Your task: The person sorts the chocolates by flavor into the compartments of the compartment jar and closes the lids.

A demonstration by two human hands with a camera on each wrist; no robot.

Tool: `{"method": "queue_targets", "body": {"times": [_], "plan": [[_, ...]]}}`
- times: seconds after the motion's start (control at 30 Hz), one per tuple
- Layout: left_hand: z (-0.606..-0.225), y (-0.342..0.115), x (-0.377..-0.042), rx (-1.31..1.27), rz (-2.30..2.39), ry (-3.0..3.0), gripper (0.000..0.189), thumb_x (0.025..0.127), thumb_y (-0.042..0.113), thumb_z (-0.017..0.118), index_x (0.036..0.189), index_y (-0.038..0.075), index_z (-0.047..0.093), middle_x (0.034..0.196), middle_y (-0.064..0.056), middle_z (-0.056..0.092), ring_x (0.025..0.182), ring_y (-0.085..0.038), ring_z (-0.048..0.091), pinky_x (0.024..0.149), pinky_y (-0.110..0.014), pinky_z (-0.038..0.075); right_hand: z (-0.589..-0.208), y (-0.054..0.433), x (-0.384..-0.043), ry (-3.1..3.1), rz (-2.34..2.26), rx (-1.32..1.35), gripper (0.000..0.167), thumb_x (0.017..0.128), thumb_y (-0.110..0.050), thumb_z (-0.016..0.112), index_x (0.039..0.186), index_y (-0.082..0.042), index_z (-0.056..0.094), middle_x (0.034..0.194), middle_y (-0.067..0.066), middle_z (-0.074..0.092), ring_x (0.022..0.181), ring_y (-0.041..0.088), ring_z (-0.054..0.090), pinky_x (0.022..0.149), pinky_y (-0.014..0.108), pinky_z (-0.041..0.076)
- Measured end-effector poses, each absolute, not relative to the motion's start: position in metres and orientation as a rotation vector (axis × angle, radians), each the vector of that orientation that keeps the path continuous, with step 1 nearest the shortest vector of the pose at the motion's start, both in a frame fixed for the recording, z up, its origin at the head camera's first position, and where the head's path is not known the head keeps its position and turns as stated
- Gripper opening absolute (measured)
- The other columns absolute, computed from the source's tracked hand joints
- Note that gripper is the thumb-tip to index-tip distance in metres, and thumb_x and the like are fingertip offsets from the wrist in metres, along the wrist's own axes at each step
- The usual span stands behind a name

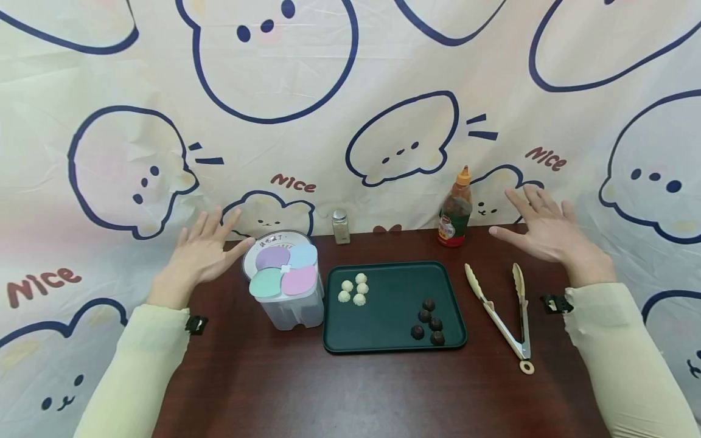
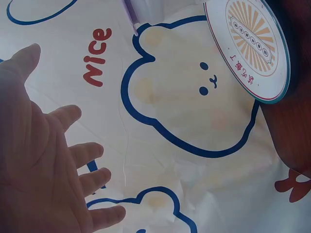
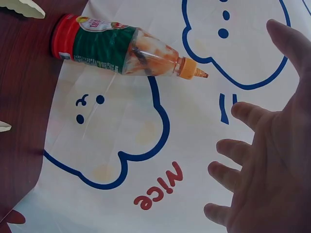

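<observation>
My left hand (image 1: 204, 254) is held up with fingers spread, left of a clear container (image 1: 292, 307) that has purple, blue, green and pink lids. Behind that container a round white plate (image 2: 250, 46) shows its printed face. On the right, my right hand (image 1: 550, 236) is also raised, fingers apart, holding nothing. A sauce bottle (image 3: 107, 46) with an orange nozzle is the nearest thing on its left. Below this hand lie spread tongs (image 1: 506, 328) with cream tips. Between the hands is a dark green tray (image 1: 383, 331) bearing several white balls (image 1: 359, 299) and several dark balls (image 1: 418, 332).
A small glass shaker (image 1: 341, 228) with a metal cap stands at the back of the dark wooden table (image 1: 350, 395). Behind the table hangs a pale cloth (image 1: 306, 146) with cartoon outlines.
</observation>
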State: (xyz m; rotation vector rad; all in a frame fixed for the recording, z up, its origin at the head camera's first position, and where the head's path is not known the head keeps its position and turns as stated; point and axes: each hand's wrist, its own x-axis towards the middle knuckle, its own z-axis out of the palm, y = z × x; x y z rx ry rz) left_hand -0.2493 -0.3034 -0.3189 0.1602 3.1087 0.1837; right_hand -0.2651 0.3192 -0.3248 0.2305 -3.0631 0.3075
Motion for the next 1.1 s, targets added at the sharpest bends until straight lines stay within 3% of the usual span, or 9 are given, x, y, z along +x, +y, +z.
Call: {"method": "queue_targets", "body": {"times": [0.3,0.57,0.77,1.1], "plan": [[-0.323,-0.301,-0.246,0.237,0.188,3.135,0.086,0.096,0.074,0.027,0.162,0.023,0.004,0.167,-0.023,0.006,0.153,-0.048,0.0,0.116,-0.073,0.0,-0.325,0.318,-0.268,-3.078,0.328,0.282,0.098,0.091,-0.074,0.044,0.162,-0.021,0.003,0.166,0.026,0.0,0.154,0.045,-0.006,0.115,0.073,-0.003],[-0.325,-0.299,-0.242,0.25,0.23,3.134,0.084,0.097,0.071,0.03,0.162,0.02,0.012,0.166,-0.023,0.011,0.152,-0.049,0.007,0.12,-0.068,0.009,-0.326,0.316,-0.273,-3.079,0.325,0.343,0.094,0.094,-0.069,0.047,0.162,-0.015,0.01,0.165,0.028,0.008,0.151,0.05,0.007,0.118,0.069,0.008],[-0.331,-0.299,-0.239,0.271,0.311,3.142,0.081,0.097,0.069,0.035,0.16,0.021,0.02,0.165,-0.021,0.017,0.15,-0.048,0.015,0.115,-0.072,0.018,-0.323,0.31,-0.272,-3.057,0.424,0.377,0.088,0.095,-0.064,0.051,0.16,-0.015,0.019,0.165,0.025,0.017,0.15,0.05,0.016,0.116,0.07,0.016],[-0.337,-0.301,-0.232,0.342,0.472,3.111,0.07,0.1,0.055,0.047,0.159,0.021,0.027,0.164,-0.019,0.024,0.149,-0.047,0.019,0.111,-0.075,0.021,-0.324,0.3,-0.268,-3.039,0.531,0.396,0.084,0.096,-0.061,0.051,0.16,-0.015,0.022,0.162,0.024,0.025,0.146,0.049,0.026,0.115,0.069,0.022]]}}
